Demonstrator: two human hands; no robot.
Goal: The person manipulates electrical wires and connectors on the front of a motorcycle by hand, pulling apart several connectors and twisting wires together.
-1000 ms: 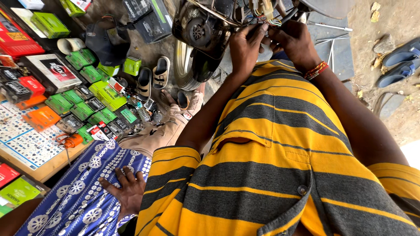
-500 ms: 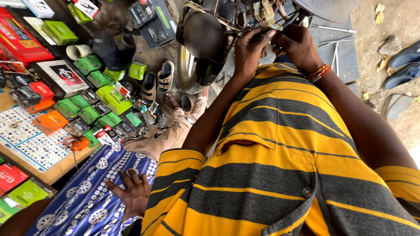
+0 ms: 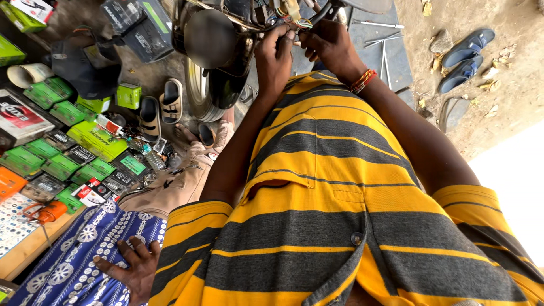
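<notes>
Both my arms reach forward over my yellow and grey striped shirt to a motorcycle [image 3: 212,68]. My left hand [image 3: 273,52] is closed around a bundle of coloured wires [image 3: 290,18] near the handlebar. My right hand [image 3: 328,44], with a beaded bracelet [image 3: 362,81] at the wrist, pinches the same wires from the right, its fingers touching those of the left hand. The wire ends run behind my fingers and are partly hidden.
Another person sits at the left: a hand [image 3: 133,266] on blue patterned cloth, a leg in tan trousers [image 3: 181,181]. Several green boxes [image 3: 85,136] lie on the ground, with sandals [image 3: 160,107], blue slippers [image 3: 464,56] and thin metal rods [image 3: 381,34].
My hands stay at the wires, fingers working closer together. The view has swung a little, so the motorcycle and boxes sit further left. The other person's hand shifted slightly on the cloth.
</notes>
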